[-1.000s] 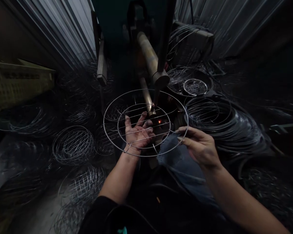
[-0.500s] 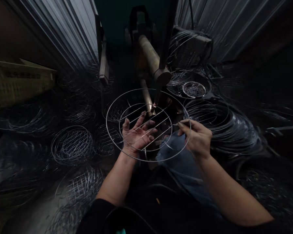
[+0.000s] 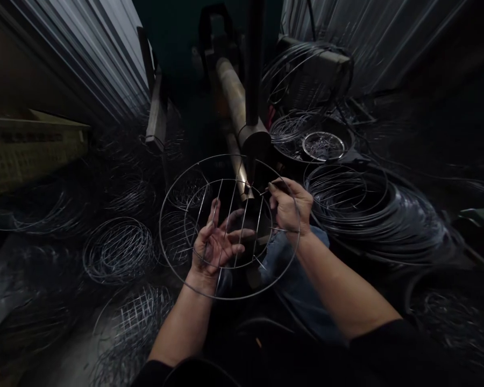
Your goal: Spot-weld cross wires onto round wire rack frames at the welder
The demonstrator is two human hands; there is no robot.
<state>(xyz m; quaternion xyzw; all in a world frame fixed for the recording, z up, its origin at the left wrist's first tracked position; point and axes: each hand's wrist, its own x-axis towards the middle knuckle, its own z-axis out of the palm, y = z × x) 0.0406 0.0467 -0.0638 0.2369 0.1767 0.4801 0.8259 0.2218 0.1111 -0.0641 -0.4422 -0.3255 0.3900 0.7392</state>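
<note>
A round wire grille (image 3: pixel 173 183), two rings crossed by several straight rods, lies across both hands under a spot welder's upper electrode (image 3: pixel 254 142). My left hand (image 3: pixel 215 244) is palm up beneath the grille, fingers spread among the rods and supporting it. My right hand (image 3: pixel 290 207) is closed on the grille's right side, fingers pinching the wire close to the electrode tip. The lower brass arm (image 3: pixel 237 166) of the welder runs under the grille.
Piles of finished wire grilles (image 3: pixel 119 250) lie on the floor at left. Stacked wire rings (image 3: pixel 371 209) sit at right, with a bowl of small wire parts (image 3: pixel 322 145) behind them. Corrugated metal walls stand on both sides. A yellowish crate (image 3: pixel 28 150) is far left.
The grille has been turned so its rods now run nearly front to back. My right hand moved up and left along the rim toward the electrode. The glowing spot is gone.
</note>
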